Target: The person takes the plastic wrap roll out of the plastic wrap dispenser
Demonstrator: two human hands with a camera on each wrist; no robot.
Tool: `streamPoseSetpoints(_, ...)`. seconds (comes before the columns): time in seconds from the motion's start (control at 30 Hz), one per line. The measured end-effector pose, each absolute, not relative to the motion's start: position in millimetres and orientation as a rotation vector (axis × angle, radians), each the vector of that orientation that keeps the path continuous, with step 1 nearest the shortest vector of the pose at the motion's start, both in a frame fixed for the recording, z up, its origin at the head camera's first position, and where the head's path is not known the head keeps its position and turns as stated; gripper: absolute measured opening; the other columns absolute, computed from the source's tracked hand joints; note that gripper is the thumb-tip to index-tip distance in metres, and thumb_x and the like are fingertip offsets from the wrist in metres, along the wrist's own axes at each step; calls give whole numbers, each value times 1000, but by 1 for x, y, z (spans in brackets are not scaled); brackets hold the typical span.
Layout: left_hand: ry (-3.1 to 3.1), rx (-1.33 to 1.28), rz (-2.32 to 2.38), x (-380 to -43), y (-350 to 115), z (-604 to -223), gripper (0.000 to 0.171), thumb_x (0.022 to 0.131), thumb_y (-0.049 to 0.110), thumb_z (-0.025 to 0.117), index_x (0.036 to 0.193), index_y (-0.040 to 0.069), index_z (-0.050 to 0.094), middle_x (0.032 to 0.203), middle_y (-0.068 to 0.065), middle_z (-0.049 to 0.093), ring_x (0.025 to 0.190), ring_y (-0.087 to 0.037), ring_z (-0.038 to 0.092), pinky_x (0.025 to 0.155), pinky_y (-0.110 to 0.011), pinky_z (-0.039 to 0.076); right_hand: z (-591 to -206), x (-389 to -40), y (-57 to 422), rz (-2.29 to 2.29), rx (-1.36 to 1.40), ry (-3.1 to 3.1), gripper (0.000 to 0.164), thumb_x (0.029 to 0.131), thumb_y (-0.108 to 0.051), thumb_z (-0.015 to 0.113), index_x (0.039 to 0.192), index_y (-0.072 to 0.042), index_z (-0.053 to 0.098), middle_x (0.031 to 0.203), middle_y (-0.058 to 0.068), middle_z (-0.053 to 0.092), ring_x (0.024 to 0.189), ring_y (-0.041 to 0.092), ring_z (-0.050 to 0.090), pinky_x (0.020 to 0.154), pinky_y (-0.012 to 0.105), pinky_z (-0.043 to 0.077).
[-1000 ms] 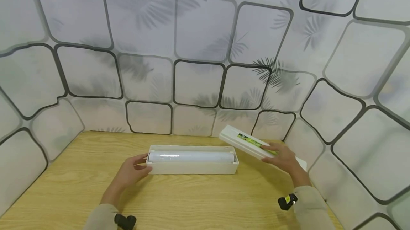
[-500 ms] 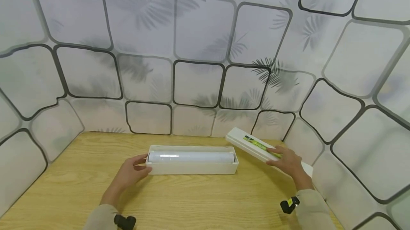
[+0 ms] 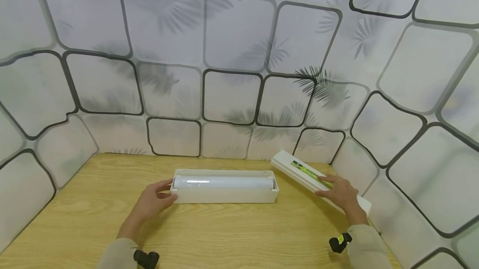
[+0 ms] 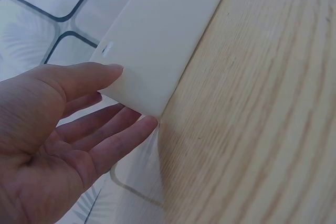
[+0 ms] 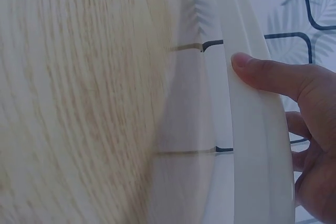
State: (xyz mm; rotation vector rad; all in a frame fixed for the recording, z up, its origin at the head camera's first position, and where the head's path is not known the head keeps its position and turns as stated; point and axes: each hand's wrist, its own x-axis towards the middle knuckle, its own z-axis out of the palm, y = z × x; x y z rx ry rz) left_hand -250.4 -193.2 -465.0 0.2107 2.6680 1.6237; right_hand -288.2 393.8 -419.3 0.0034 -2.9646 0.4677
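A long white box (image 3: 224, 196) stands on the table with its top off, and a glossy roll of plastic wrap (image 3: 224, 183) lies inside. My left hand (image 3: 151, 199) holds the box's left end; in the left wrist view the thumb presses the front wall (image 4: 152, 40) while the fingertips reach round the end. To the right, my right hand (image 3: 341, 194) grips a long white lid (image 3: 286, 161) with a green and yellow label (image 3: 304, 171). The lid slants, its far end toward the back wall. In the right wrist view my thumb lies on the lid's side (image 5: 257, 129), fingers behind.
The wood-grain table (image 3: 209, 235) ends at a patterned back wall (image 3: 232, 98) close behind the box. Another patterned wall (image 3: 408, 186) rises at the right, near the lid's near end. Small black cameras (image 3: 146, 259) sit on both wrists.
My right hand has carried the lid to the right and slightly toward me, away from the box. The left hand and the box have stayed in place.
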Motion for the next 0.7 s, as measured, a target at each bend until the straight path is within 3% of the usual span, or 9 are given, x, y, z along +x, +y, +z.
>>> streamPoseSetpoints(0.43, 2680, 194, 1608, -251, -193, -464, 64, 96, 14, 74, 150, -7, 46, 145, -36, 54, 117, -44, 68, 91, -43, 64, -432, -284, 411, 498, -16, -2951, 67, 78, -47, 87, 133, -12, 70, 145, 31, 56, 126, 62, 52, 86, 71, 51)
streamPoseSetpoints(0.7, 2679, 191, 1618, -250, -193, -465, 64, 95, 13, 74, 150, -6, 47, 145, -36, 54, 117, -44, 68, 91, -41, 64, -433, -282, 416, 542, -133, -3001, 74, 79, -54, 84, 138, -15, 66, 151, 34, 47, 128, 67, 46, 85, 84, 39)
